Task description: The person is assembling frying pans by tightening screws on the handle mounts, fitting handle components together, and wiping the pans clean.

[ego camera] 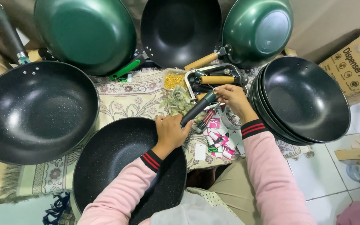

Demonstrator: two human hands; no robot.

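Two hands meet at the centre of the frame over one black speckled wok (117, 166), which sits in the lower middle, its rim against the person's lap and its bowl facing up. Its dark handle (197, 109) runs on a slant from the rim up and to the right, so the long axis points toward the upper right of the frame. The left hand (170, 132) rests on the wok's rim where the handle joins, fingers curled over that joint in a grasp. The right hand (233, 98) is just above and to the right, fingertips pinched on the far end of the handle. The wok's inside is matte black with fine pale flecks and holds nothing. At the left lies a larger black speckled wok (36, 112), also bare inside, its handle pointing to the upper left. Across the top lean a green wok (84, 33) showing its underside, a black wok (180, 29) facing out, and a second green wok (257, 31) with a wooden handle. At the right, a stack of black woks (303, 100) is nested together. A floral cloth (126, 98) lies beneath, with pink tags (217, 139) scattered below the right hand and a cardboard box (357, 62) at the far right.
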